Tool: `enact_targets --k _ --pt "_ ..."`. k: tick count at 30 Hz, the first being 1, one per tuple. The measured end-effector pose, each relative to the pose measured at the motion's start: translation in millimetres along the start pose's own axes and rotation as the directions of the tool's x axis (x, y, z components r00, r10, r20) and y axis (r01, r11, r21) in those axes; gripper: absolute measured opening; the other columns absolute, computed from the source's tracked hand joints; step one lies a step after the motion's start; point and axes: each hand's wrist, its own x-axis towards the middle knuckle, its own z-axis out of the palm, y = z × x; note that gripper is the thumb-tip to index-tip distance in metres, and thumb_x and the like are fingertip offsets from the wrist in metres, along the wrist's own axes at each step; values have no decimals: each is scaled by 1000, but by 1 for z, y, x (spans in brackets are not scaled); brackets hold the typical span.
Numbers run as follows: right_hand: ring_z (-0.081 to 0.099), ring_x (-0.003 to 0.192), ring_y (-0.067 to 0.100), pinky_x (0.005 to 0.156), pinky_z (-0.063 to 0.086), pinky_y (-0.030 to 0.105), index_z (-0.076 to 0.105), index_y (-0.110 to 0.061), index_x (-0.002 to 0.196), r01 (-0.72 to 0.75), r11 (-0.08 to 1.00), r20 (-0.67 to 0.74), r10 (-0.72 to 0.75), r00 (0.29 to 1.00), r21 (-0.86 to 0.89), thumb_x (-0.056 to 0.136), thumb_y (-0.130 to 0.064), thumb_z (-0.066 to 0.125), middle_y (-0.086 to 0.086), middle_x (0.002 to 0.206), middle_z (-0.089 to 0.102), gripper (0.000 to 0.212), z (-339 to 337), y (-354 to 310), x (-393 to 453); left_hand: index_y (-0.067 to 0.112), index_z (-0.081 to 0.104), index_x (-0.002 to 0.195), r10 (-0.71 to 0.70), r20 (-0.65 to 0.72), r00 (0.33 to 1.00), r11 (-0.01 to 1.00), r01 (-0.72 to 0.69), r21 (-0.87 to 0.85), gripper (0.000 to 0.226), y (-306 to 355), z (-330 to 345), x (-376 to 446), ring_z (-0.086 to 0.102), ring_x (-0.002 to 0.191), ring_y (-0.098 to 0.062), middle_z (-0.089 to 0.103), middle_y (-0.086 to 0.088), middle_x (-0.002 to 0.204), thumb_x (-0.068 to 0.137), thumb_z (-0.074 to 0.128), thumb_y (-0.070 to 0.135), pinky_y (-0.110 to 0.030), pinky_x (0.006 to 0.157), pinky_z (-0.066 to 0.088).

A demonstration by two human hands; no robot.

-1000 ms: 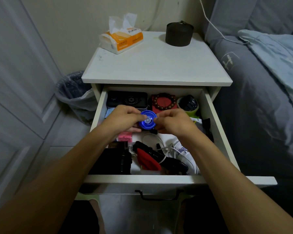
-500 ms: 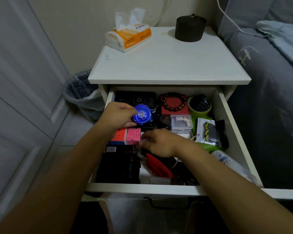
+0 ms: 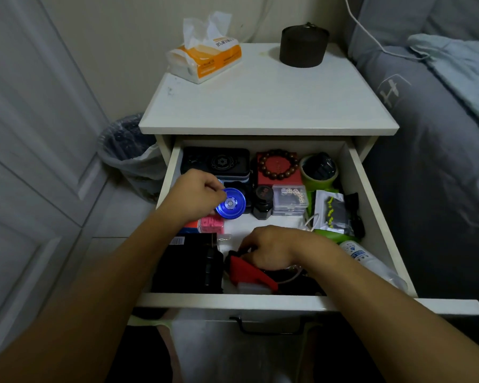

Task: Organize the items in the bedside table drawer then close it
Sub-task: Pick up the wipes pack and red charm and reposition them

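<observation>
The white bedside table drawer [image 3: 274,302] stands pulled open and full of small items. My left hand [image 3: 195,196] holds a round blue metal disc [image 3: 231,203] at its left edge, above the drawer's left middle. My right hand [image 3: 271,248] reaches into the front middle, fingers curled on a black and red object [image 3: 249,272]; what exactly it grips is hidden. A pink cube [image 3: 212,223] lies below the disc. At the back sit a black case [image 3: 216,163] and a bead bracelet [image 3: 278,165] on a red box.
Also in the drawer: a clear dice box [image 3: 289,199], a small black jar [image 3: 263,201], a green cup [image 3: 318,171], a silver packet [image 3: 332,211], a white bottle [image 3: 365,258], a black box [image 3: 188,268]. A tissue pack [image 3: 205,58] and dark pot [image 3: 304,47] stand on top. Bin left, bed right.
My right hand let go of the blue disc and went down into the drawer's front middle onto the black and red object. My left hand keeps the disc, slightly lower now.
</observation>
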Motion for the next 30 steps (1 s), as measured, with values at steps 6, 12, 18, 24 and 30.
enact_targets --k 6,12,18,24,30 --pt "57 107 28 88 50 36 65 -16 110 -49 998 -351 33 936 -37 89 -31 56 10 116 58 27 -7 17 3 20 70 83 61 17 998 996 -62 66 11 9 11 2 58 61 -4 64 10 65 89 65 12 -16 56 43" --pt "55 98 29 74 38 26 50 -15 88 -129 988 -158 114 981 -83 93 -27 51 15 111 60 14 -2 12 5 13 77 91 43 97 994 967 -66 247 13 2 30 6 64 75 -11 68 2 76 86 65 8 -28 73 54" --pt "50 83 27 69 36 27 45 -11 69 -152 988 -160 156 975 33 92 -21 52 2 74 46 26 -4 7 3 22 75 99 104 51 993 886 -116 449 18 3 39 2 63 84 -19 67 2 85 86 64 16 -36 74 56" --pt "57 109 34 74 41 30 54 -5 115 -242 970 -353 240 904 39 88 -14 57 16 120 55 29 -9 10 3 22 75 99 112 13 994 895 -107 434 15 -1 41 4 65 90 -21 72 -2 94 88 66 20 -37 78 56" --pt "55 117 31 82 40 34 52 -10 127 -265 952 -290 214 933 -150 92 -11 53 13 130 53 36 0 8 9 20 76 95 104 -19 994 935 -91 344 13 -3 42 4 66 85 -19 73 -1 89 87 67 16 -39 78 57"
